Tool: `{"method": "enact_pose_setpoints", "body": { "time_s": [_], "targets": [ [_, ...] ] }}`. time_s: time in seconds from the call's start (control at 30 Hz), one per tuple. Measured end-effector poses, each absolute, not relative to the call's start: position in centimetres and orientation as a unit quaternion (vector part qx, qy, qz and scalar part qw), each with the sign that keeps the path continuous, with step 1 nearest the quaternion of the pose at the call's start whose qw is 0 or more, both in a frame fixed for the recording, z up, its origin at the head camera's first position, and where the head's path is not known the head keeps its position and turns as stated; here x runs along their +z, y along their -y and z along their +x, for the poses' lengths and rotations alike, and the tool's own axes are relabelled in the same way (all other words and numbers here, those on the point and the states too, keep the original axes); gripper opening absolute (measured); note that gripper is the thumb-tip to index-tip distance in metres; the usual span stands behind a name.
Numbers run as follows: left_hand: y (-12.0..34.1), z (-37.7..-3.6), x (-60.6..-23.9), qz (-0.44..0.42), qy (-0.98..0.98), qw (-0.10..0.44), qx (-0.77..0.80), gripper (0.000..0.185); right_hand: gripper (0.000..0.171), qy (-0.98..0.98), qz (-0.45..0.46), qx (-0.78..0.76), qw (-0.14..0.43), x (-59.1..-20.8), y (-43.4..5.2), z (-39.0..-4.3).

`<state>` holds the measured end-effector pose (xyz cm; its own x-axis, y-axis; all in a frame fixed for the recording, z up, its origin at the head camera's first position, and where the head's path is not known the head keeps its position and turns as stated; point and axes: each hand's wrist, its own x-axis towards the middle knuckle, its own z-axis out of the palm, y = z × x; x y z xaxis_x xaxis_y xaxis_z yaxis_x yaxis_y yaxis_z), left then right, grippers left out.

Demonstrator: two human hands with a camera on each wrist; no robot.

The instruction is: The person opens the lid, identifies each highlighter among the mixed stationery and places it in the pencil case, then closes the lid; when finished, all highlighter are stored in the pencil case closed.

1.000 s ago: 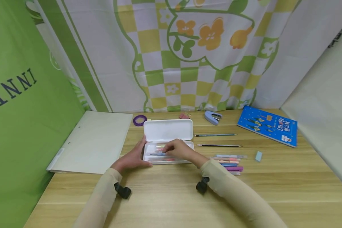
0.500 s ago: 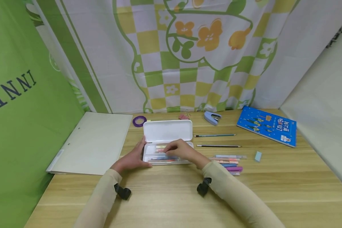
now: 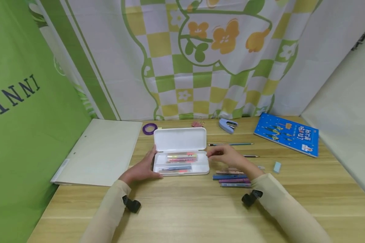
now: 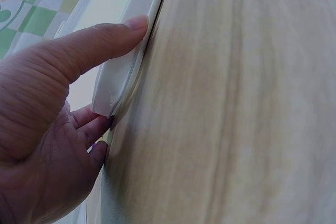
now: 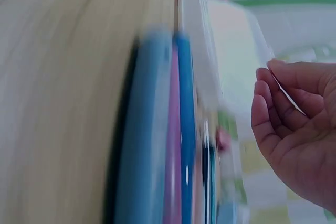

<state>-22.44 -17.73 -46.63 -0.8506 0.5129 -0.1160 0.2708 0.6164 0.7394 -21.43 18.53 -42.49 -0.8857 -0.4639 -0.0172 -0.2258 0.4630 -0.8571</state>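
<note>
A white pencil case (image 3: 202, 166) lies open on the table, its lid (image 3: 180, 139) tilted back. Several yellow and pink pens (image 3: 182, 158) lie in its rear compartment, and blue and orange ones (image 3: 176, 169) in the front one. My left hand (image 3: 141, 167) grips the case's left end; in the left wrist view its thumb (image 4: 100, 45) presses the front wall. My right hand (image 3: 231, 158) is just beyond the case's right end. Its fingers (image 5: 265, 124) are loosely bent, thumb near the fingertips, with nothing visible between them. Below it lie several pens (image 3: 231, 177), blue, purple and peach.
Two pencils, a green one (image 3: 240, 144) and a dark one (image 3: 251, 156), lie to the right, near a light-blue eraser (image 3: 277, 167). Behind are purple tape (image 3: 150, 128), pink clips (image 3: 197, 124), a stapler (image 3: 228, 125) and a blue book (image 3: 287, 134). A white folder (image 3: 98, 152) lies left.
My right hand has left the inside of the case and moved right, over the loose pens. Blue pens now lie settled in the front compartment. My left hand has stayed put.
</note>
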Motion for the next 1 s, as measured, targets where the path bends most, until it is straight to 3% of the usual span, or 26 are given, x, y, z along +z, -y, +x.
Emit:
{"method": "enact_pose_setpoints", "body": {
  "time_s": [0.4, 1.0],
  "targets": [
    [17.7, -22.4, -46.3, 0.222, -0.884, 0.162, 0.377, 0.130, 0.019, -0.893, -0.180, -0.392, 0.126, -42.8, -28.2, -20.2],
    [17.7, -22.4, -46.6, 0.220, -0.884, 0.159, 0.382, 0.130, 0.017, -0.906, -0.169, -0.354, 0.160, -43.8, -30.4, -19.6]
  ]
}}
